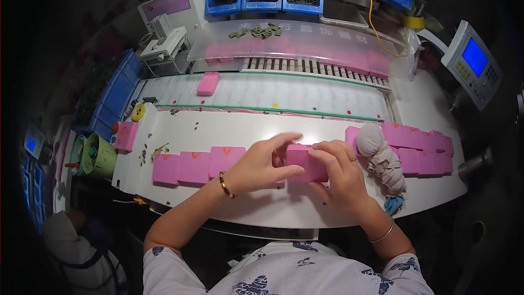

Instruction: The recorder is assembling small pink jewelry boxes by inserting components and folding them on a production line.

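Observation:
In front of my chest, just above the white table (284, 207), both hands hold a pink block (299, 157) that looks like a rubber mould. My left hand (256, 166) is on its left side, thumb across the front and index finger raised at the top. My right hand (345, 180) grips the right side, fingers bent over the upper edge. A row of similar pink moulds (194, 167) with orange marks lies left of my hands. Several more moulds (417, 158) are stacked at the right. Beside my right hand lies a knotted whitish cloth pouch (382, 158) with a blue end.
Beyond the table runs a pale roller track (305, 95) carrying one pink mould (208, 84). A clear cover (218, 49) stands behind it, below blue bins (262, 5). At right is a control panel (474, 57); at left, a green bucket (101, 158) and another person (82, 251).

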Tool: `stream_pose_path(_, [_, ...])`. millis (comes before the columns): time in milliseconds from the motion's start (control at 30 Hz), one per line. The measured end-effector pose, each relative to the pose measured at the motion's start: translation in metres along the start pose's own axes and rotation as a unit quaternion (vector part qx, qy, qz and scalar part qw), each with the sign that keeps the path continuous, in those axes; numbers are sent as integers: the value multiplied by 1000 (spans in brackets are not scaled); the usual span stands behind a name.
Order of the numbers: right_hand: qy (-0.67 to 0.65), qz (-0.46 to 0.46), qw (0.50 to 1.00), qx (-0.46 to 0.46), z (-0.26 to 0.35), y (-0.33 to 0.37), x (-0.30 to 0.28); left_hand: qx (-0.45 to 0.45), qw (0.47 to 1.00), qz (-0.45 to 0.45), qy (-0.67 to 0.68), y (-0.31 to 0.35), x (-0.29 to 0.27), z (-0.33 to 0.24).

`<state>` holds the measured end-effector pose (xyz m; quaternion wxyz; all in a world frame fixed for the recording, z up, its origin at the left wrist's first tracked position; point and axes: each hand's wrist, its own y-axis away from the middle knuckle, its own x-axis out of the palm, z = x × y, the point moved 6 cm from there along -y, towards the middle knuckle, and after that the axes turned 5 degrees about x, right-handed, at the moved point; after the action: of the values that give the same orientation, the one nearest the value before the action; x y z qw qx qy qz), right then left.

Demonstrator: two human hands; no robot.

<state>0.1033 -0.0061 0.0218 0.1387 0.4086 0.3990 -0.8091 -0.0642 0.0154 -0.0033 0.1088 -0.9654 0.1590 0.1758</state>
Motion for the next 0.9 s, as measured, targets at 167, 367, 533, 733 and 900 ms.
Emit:
stream_pose_path(167, [10, -57, 997, -48, 24, -8, -12, 17, 999, 20, -27, 14, -7, -25])
stream_pose_path(367, [-31, -11, 999, -33, 31, -26, 14, 163, 962, -41, -216, 40, -19, -34])
stream_pose_path(533, [-32, 10, 997, -72, 45, -43, 34, 106, 963, -41, -243, 56, -22, -10])
stream_pose_path(733, [-12, 26, 995, -97, 47, -40, 41, 38, 994, -51, -92, 47, -25, 6])
stream_pose_path(900, [8, -50, 984, -171, 55, -13, 37, -192, 975, -22, 106, 32, -35, 42])
